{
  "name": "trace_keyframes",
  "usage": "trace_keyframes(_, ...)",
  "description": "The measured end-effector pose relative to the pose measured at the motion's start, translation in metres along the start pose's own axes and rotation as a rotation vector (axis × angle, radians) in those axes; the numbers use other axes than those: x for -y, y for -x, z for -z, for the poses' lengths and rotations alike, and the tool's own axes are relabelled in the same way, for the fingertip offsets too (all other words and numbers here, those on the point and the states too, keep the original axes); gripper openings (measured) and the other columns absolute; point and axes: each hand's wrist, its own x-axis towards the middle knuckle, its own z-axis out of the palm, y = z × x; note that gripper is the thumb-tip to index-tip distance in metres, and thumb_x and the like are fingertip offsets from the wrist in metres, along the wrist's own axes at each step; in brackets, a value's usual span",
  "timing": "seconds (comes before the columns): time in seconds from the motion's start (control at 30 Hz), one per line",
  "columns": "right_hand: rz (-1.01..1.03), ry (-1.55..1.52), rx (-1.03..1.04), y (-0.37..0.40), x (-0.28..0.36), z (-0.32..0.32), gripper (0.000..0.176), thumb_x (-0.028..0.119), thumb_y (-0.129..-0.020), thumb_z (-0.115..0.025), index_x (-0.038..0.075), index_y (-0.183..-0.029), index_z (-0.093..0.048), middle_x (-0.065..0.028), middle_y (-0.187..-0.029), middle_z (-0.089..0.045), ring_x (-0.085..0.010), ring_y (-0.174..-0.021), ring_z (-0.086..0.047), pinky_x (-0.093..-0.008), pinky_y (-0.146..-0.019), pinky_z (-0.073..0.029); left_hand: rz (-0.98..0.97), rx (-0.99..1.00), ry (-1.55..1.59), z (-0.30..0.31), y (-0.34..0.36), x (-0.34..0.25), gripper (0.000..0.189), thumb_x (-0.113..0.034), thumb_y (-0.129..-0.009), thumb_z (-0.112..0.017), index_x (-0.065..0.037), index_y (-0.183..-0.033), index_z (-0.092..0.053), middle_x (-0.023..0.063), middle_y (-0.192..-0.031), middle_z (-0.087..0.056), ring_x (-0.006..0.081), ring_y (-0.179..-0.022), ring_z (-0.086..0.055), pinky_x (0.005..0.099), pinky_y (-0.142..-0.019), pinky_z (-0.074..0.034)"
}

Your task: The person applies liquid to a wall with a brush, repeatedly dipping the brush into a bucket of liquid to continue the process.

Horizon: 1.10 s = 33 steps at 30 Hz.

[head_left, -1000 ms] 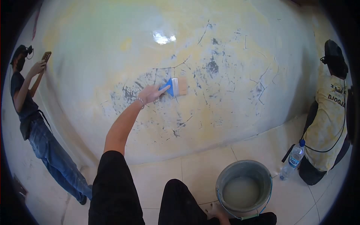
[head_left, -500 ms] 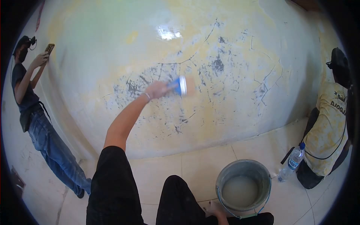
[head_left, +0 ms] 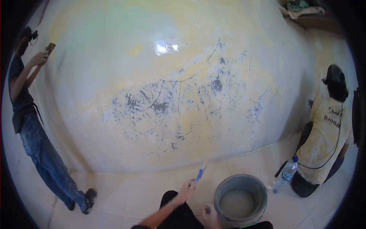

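My left hand [head_left: 186, 191], with a band at the wrist, is closed around a paintbrush [head_left: 199, 174]. The brush has a blue section and pale bristles, seen edge-on and pointing up toward the base of the wall. To its right stands a grey bucket [head_left: 217, 192] holding cloudy, pale liquid. My right hand [head_left: 210, 217] is low beside the bucket's left side, fingers curled, with a small dark patch among them; what it holds I cannot tell. Ahead, the yellowish wall [head_left: 95, 82] has dark scraped patches, cracks and a wet-looking shine.
At the left stands a person [head_left: 26, 99] holding up a phone [head_left: 50, 47]. Another person [head_left: 328, 129] crouches at the right, near a water bottle [head_left: 286, 175] with a blue cap. A shelf [head_left: 316, 21] with cloth-like items juts out at upper right. Pale tiles cover the floor [head_left: 152, 191].
My left hand has brought the brush down from the wall's middle to just left of the bucket. The view has tilted upward slightly, and the person at right has shifted posture.
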Motion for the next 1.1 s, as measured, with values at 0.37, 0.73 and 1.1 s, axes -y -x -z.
trace_keyframes(0.37,0.469,0.308,0.224,-0.053,0.116,-0.011,0.047,0.006,-0.076,-0.06,0.011,-0.122,-0.053,-0.0191,-0.1,-0.056,-0.036,-0.076,-0.06,-0.0388,-0.065,-0.051,-0.407,-0.345,-0.602,0.0,0.121,-0.019,0.019,-0.01,-0.088,-0.05,0.002,-0.102,-0.046,0.0187,-0.076,-0.059,0.0256,-0.061,-0.06,0.0396,-0.055,-0.046)
trace_keyframes(0.73,0.593,0.607,0.36,-0.071,0.168,-0.008,0.053,0.014,-0.074,-0.064,0.014,-0.125,-0.051,-0.0104,-0.087,-0.057,-0.0274,-0.071,-0.062,-0.0378,-0.056,-0.051,-0.244,-0.444,0.028,0.022,0.121,-0.059,0.021,-0.005,-0.081,-0.051,0.004,-0.101,-0.048,0.0213,-0.079,-0.06,0.0376,-0.071,-0.061,0.0405,-0.061,-0.049)
trace_keyframes(1.1,0.174,-0.238,0.214,-0.106,0.183,-0.014,0.037,0.001,-0.084,-0.059,0.0,-0.118,-0.044,-0.0115,-0.092,-0.059,-0.0174,-0.08,-0.062,-0.0299,-0.068,-0.05,-0.355,-0.516,-0.008,0.021,0.083,-0.07,0.033,-0.008,-0.08,-0.062,0.005,-0.096,-0.036,0.0206,-0.072,-0.053,0.0338,-0.06,-0.058,0.0385,-0.051,-0.044)
